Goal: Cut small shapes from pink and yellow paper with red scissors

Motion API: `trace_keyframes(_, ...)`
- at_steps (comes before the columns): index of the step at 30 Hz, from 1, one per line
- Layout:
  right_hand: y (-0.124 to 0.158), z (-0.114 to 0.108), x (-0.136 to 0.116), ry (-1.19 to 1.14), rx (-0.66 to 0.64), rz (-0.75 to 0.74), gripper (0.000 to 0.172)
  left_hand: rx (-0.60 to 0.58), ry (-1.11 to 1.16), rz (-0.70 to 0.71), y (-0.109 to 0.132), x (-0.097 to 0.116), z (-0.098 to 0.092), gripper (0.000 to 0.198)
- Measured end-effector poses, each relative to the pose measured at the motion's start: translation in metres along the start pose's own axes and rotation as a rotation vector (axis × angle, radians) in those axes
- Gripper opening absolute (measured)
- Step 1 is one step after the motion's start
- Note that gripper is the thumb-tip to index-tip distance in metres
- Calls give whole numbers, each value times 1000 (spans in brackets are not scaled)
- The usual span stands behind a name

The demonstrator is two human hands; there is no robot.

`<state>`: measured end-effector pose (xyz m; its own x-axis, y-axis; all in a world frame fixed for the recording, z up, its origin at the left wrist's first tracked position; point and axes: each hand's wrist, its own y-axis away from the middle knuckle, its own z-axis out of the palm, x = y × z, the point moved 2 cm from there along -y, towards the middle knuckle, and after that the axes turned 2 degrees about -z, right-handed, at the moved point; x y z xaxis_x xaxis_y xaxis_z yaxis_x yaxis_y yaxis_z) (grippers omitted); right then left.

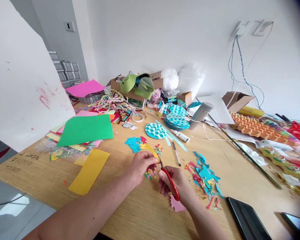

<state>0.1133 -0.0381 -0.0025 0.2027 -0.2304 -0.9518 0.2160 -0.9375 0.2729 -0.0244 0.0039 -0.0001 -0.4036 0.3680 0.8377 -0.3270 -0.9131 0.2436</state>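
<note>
My left hand [143, 165] pinches a small strip of yellow paper [152, 150] over the middle of the table. In my right hand [175, 180] are red-handled scissors [171, 182], their blades pointing away from me and meeting the strip near my left fingertips. Small multicoloured paper dots [150, 174] lie beneath the hands, with more just beyond. Past my left hand is a blue paper cutout [134, 144] with red and yellow pieces beside it. A pink paper scrap [177, 204] sits partly under my right wrist.
Blue and red paper offcuts [206, 175] are heaped at right, near a black phone [247, 218]. A pen [176, 154], a blue scalloped disc [155, 130] and a glue bottle [181, 136] lie ahead. Green [86, 129] and yellow sheets [90, 171] are at left. A long stick [245, 151] crosses the right side.
</note>
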Motion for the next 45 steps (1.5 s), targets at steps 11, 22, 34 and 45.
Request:
trace_keyframes(11,1,0,-1,36,9,46,53,-20,-43,-30,-1,4,-1,21)
trace_keyframes(22,1,0,-1,24,16,39,51,-37,-104,-34,-2,3,-2,16)
trace_keyframes(34,0,-2,0,35,-4,52,51,-42,-125,-31,-4,2,-3,18)
trace_keyframes(45,0,-2,2,31,-2,45,50,27,-118,-24,-3,4,-3,17)
